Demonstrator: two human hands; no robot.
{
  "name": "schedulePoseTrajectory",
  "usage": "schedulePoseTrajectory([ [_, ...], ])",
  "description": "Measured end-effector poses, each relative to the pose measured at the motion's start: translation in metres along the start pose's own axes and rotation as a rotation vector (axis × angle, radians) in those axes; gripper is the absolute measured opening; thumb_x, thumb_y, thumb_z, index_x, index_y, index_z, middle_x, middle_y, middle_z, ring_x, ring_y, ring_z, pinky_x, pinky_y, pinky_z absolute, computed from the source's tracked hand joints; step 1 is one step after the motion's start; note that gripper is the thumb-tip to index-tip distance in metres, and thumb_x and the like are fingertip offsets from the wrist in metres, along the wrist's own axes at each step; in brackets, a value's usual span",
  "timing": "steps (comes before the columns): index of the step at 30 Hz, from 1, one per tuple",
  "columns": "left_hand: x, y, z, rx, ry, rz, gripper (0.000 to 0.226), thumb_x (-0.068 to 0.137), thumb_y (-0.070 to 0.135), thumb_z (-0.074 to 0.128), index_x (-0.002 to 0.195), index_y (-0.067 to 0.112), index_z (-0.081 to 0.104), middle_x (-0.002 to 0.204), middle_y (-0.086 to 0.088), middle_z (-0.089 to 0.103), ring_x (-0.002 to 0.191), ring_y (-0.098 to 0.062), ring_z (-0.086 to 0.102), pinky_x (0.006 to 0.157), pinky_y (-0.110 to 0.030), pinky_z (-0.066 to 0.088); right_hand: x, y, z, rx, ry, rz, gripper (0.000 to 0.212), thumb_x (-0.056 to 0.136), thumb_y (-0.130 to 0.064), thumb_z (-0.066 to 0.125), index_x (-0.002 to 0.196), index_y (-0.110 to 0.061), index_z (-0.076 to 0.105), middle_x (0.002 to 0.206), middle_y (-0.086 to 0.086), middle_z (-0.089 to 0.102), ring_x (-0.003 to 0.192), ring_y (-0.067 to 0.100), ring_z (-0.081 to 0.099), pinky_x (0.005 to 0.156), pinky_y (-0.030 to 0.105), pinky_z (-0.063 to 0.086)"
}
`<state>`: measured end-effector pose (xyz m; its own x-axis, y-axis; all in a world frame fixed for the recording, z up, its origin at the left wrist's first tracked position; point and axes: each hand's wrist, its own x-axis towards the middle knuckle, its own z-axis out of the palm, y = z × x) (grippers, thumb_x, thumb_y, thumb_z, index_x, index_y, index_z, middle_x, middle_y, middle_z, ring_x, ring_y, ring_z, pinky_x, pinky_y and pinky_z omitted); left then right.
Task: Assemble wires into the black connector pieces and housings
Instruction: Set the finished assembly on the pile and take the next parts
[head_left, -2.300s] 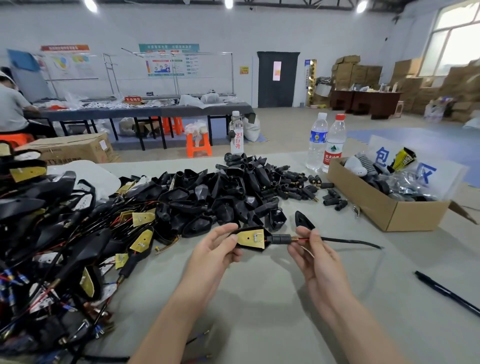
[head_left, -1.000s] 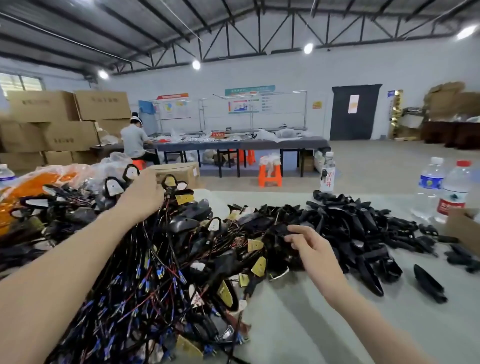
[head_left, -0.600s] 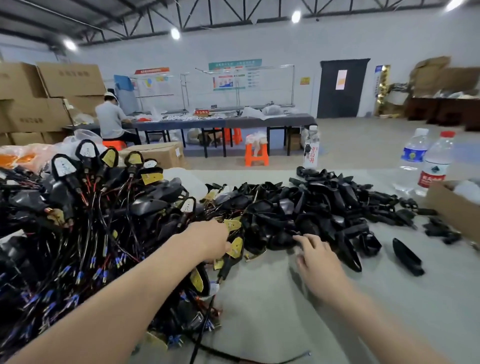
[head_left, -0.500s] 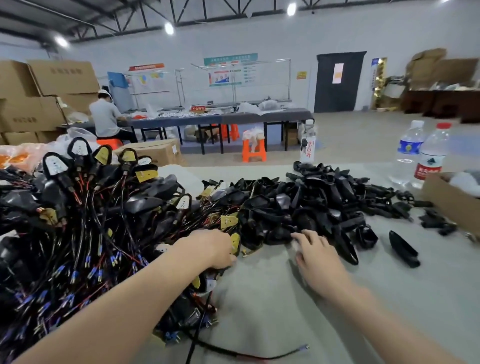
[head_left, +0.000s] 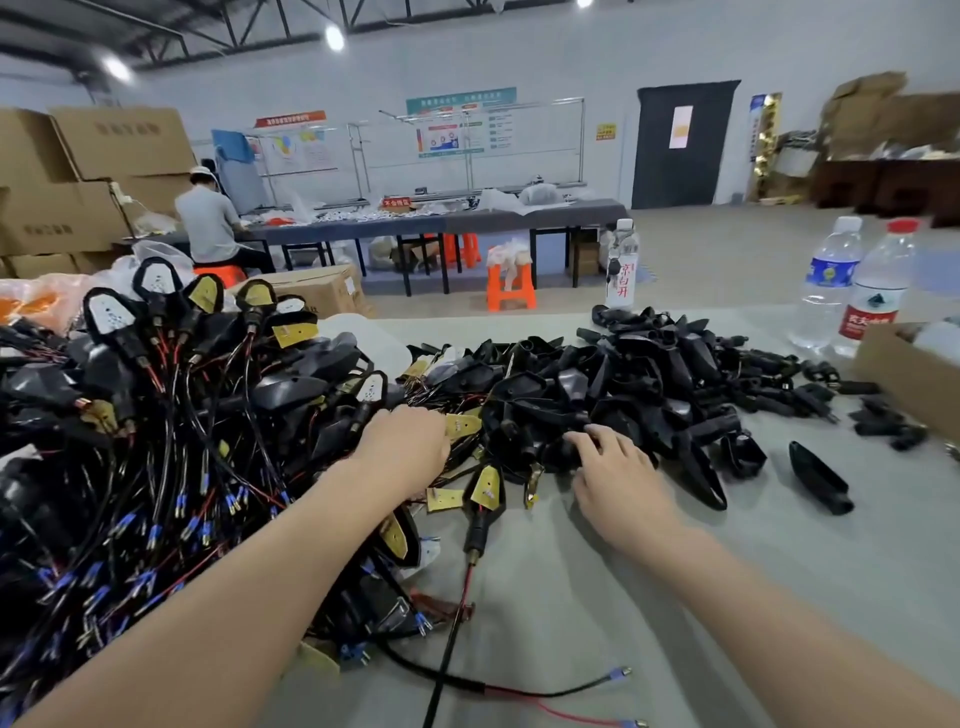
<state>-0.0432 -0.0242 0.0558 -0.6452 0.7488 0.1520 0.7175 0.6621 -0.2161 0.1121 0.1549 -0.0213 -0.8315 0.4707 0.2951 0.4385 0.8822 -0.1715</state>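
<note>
a worker's two bare hands reach into the parts on a grey table (head_left: 649, 597) at what looks like the pick-up stage of the job, with nothing yet lifted clear. the left hand (head_left: 410, 441) is pushed knuckles-up into the edge of the tangle of wired pieces (head_left: 171, 441), beside a brass-coloured tab (head_left: 462, 425). its fingertips are buried among the leads, so whether it grips one cannot be told. the right hand (head_left: 618, 467) lies with fingers spread and fairly straight on the near edge of the heap of black housings (head_left: 623, 374), touching them but closing on none. one wired piece (head_left: 485, 493) lies on the table between the two hands, and a single loose housing (head_left: 818, 475) sits apart to the right. the next move appears to call for each hand to close on one part, draw the wire free of the tangle without snagging its neighbours, then bring wire end and housing together over the bare table.
</note>
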Motion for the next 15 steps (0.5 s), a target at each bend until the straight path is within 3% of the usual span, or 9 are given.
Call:
schedulePoseTrajectory([
  [6,0.030,0.007,0.013,0.190,-0.187,-0.176,0.032,0.094,0.013,0.050,0.124,0.018,0.056,0.132,-0.009,0.059,0.130,-0.032,0.046,0.108,-0.046,0.029,0.013,-0.003,0.003,-0.076,0.074,-0.004,0.052,0.100,-0.020,0.042,0.151,-0.022,0.031,0.157,0.005,0.031,0.147,0.023,0.027,0.120,0.040,0.021],
  [12,0.037,0.004,0.022,0.091,-0.173,-0.244,0.028,0.093,0.007,0.051,0.120,0.012,0.057,0.126,-0.011,0.061,0.121,-0.033,0.055,0.102,-0.044,0.037,0.021,0.005,0.003,-0.071,0.141,0.025,0.054,0.099,-0.017,0.044,0.151,-0.019,0.030,0.157,0.006,0.032,0.147,0.022,0.027,0.121,0.041,0.019],
  [15,0.036,-0.010,0.010,-0.183,0.009,-0.310,0.025,0.101,0.017,0.048,0.123,0.008,0.053,0.122,-0.017,0.062,0.114,-0.035,0.058,0.084,-0.043,0.045,0.023,0.008,0.002,-0.076,0.142,0.017,0.054,0.100,-0.018,0.041,0.152,-0.019,0.027,0.157,0.005,0.031,0.148,0.021,0.025,0.122,0.041,0.017],
])
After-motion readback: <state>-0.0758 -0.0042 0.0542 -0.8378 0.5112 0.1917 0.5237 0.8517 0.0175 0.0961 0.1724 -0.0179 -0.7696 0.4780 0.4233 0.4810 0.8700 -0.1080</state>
